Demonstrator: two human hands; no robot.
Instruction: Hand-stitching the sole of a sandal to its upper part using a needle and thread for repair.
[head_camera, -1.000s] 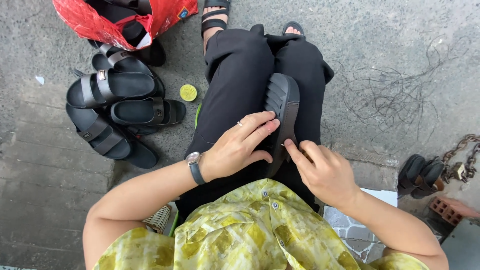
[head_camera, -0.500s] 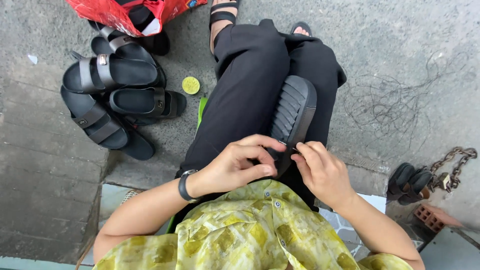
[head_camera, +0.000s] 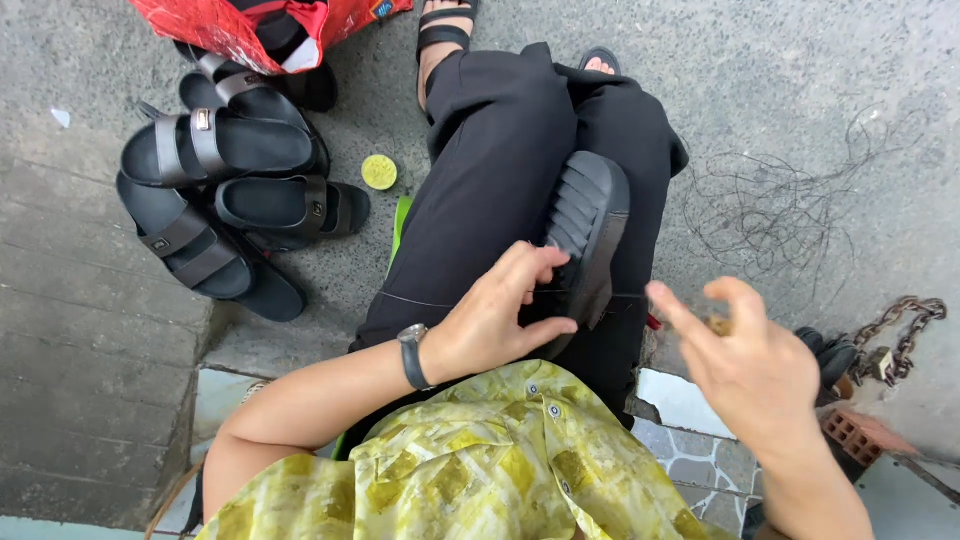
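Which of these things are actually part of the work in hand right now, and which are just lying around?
In hand:
left hand gripping the black sandal sole on the lap
thin thread running from the sole towards the right hand

Lying about:
pile of black sandals
small yellow round lid
red bag
tangle of thread
rusty chain
brick

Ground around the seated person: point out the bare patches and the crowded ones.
Bare: the concrete slabs left of the black sandals, and the pavement above the thread tangle. Crowded: sandals, red bag and yellow lid on the left; chain and brick on the right.
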